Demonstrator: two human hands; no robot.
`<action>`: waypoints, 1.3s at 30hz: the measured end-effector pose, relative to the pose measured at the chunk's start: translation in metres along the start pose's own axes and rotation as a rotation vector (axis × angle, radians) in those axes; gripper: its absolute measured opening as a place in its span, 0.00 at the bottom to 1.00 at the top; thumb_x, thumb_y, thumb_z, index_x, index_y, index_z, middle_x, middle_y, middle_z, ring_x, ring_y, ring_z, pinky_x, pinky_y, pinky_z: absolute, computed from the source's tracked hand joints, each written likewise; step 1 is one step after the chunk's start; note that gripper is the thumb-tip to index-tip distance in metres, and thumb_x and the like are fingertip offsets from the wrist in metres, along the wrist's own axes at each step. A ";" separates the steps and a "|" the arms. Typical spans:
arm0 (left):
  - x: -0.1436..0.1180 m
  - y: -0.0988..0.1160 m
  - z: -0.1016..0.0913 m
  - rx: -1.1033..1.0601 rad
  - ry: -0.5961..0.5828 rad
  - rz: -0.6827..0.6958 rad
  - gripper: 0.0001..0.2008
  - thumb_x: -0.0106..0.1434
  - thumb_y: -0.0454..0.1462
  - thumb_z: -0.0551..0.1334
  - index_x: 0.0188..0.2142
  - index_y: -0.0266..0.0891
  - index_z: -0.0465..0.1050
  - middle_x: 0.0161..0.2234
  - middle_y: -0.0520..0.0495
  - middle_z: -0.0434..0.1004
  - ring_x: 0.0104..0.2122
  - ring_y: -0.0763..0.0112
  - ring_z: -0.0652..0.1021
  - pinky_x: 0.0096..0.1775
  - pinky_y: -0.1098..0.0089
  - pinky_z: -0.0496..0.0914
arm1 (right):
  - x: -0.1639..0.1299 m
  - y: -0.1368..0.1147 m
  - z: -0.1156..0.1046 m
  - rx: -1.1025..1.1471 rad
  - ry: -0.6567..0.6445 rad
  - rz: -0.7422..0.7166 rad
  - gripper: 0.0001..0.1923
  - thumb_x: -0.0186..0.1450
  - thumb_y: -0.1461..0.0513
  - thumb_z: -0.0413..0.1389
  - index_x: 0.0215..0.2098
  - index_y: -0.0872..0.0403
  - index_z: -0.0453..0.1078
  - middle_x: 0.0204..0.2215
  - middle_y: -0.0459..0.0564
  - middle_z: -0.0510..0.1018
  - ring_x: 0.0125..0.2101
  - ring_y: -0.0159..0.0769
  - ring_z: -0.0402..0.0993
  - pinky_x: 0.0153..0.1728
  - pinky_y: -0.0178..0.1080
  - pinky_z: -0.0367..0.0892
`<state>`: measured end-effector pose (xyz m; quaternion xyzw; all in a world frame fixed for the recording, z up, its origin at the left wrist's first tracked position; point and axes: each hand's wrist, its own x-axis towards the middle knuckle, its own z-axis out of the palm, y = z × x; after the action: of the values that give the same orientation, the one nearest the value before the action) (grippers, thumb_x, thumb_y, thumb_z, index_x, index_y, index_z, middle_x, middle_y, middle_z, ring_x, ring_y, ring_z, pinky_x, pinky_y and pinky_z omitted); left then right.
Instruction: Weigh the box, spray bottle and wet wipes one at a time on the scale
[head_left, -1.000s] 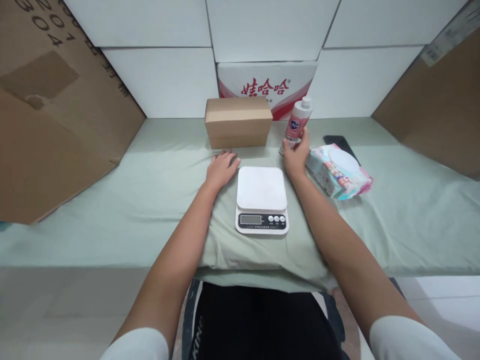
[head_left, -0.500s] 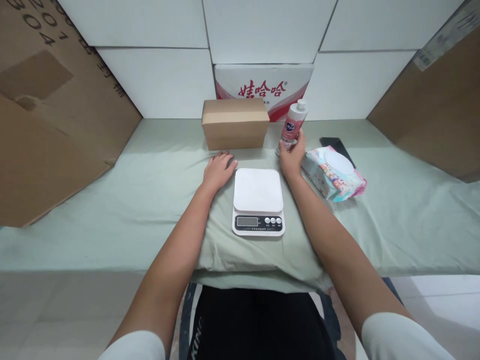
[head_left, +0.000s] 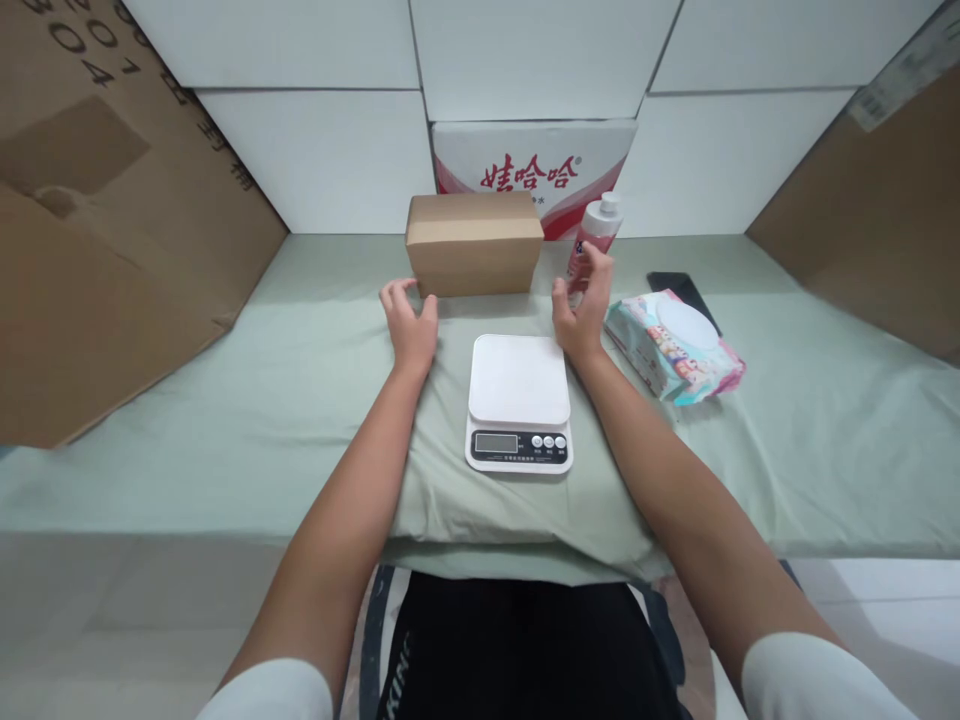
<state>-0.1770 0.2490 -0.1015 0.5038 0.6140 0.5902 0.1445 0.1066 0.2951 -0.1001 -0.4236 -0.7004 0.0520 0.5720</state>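
Note:
My left hand [head_left: 410, 325] is open at the front left corner of a small brown cardboard box [head_left: 476, 245], fingers bent and thumb apart. My right hand [head_left: 583, 305] is open too, its fingers apart just in front of a pink bottle with a white cap [head_left: 598, 232]. The bottle stands upright on the cloth, and the hand hides its lower part. Between my forearms lies a white digital kitchen scale [head_left: 520, 385] with nothing on its plate and a blank display.
Right of my right hand lies a pack of wet wipes [head_left: 671, 345], with a black phone [head_left: 684, 292] behind it. A white and red carton [head_left: 525, 150] stands at the back wall. Large cardboard sheets [head_left: 112, 250] flank the table with its green cloth [head_left: 315, 400].
My right hand has let go of the bottle and drawn slightly back from it. The left hand has lifted off the cloth and shifted left to the brown box's corner.

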 end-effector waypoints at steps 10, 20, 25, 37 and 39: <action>0.014 -0.022 0.014 -0.336 -0.197 -0.126 0.39 0.63 0.48 0.68 0.70 0.46 0.58 0.76 0.39 0.54 0.76 0.56 0.57 0.75 0.59 0.55 | 0.013 0.011 0.020 0.493 -0.433 0.360 0.60 0.61 0.25 0.49 0.80 0.43 0.38 0.78 0.54 0.51 0.78 0.47 0.48 0.75 0.57 0.52; 0.018 -0.019 0.007 -0.229 -0.109 -0.113 0.36 0.56 0.33 0.64 0.65 0.48 0.67 0.64 0.42 0.63 0.67 0.57 0.69 0.71 0.59 0.62 | 0.013 0.012 0.023 0.553 -0.460 0.527 0.55 0.61 0.29 0.50 0.79 0.35 0.39 0.75 0.47 0.53 0.73 0.48 0.58 0.69 0.58 0.63; 0.015 -0.005 0.000 -0.273 -0.040 -0.074 0.32 0.54 0.31 0.61 0.60 0.47 0.71 0.58 0.42 0.62 0.61 0.59 0.73 0.63 0.62 0.71 | 0.016 -0.013 0.018 0.424 -0.430 0.374 0.52 0.62 0.30 0.54 0.78 0.35 0.47 0.68 0.52 0.59 0.69 0.52 0.60 0.68 0.59 0.66; -0.100 0.073 -0.068 -0.364 0.096 0.240 0.24 0.61 0.43 0.62 0.57 0.46 0.64 0.59 0.41 0.71 0.61 0.55 0.74 0.65 0.53 0.70 | -0.052 -0.116 -0.098 0.349 -0.200 0.063 0.33 0.69 0.40 0.56 0.68 0.34 0.55 0.60 0.51 0.67 0.52 0.47 0.74 0.54 0.54 0.76; -0.124 0.076 -0.071 -0.362 0.043 0.184 0.23 0.61 0.44 0.61 0.55 0.48 0.64 0.60 0.41 0.71 0.63 0.55 0.74 0.64 0.53 0.72 | -0.072 -0.112 -0.102 0.306 -0.061 0.049 0.31 0.67 0.39 0.56 0.64 0.34 0.57 0.52 0.51 0.69 0.48 0.47 0.74 0.50 0.55 0.76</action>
<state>-0.1418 0.0950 -0.0685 0.5108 0.4520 0.7124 0.1650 0.1322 0.1346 -0.0569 -0.3466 -0.6910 0.1850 0.6068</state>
